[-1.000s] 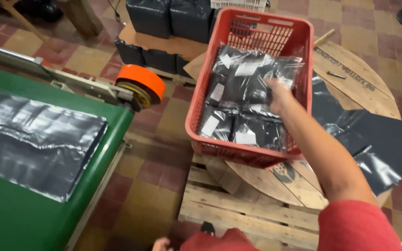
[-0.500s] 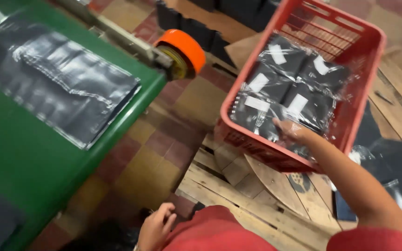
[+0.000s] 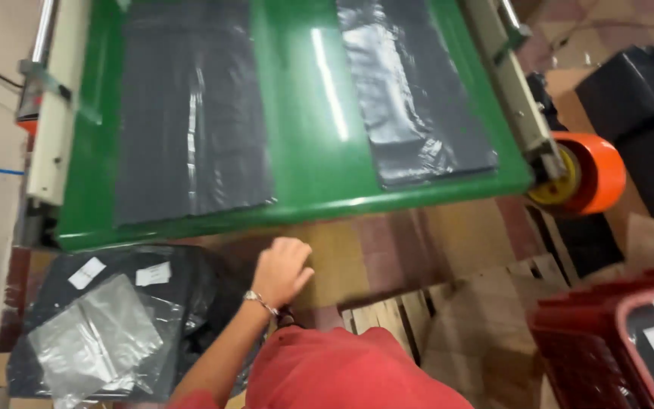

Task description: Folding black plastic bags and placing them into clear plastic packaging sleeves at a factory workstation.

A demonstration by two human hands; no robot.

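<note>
The left hand [image 3: 281,269] hangs over the tiled floor [image 3: 387,250], just near of the green table's [image 3: 312,113] near edge, its grip loosely curled and holding nothing. A bracelet sits at its wrist. The right hand is out of sight.

Nearest to it, down at the left, is a pile of black bags [image 3: 115,326] with a clear plastic sheet [image 3: 92,341] and two white labels on top; the hand is just right of the pile and not touching it. On the table lie two dark flat bags, the left bag [image 3: 191,113] and the right bag [image 3: 418,91], both with their long axis running near to far, well apart with bare green between. An orange roller [image 3: 592,174] sits at the table's right near corner. Wooden pallet boards [image 3: 448,318] lie to the right, and a red crate [image 3: 630,341] holding labelled dark packets sits at the near right.
</note>
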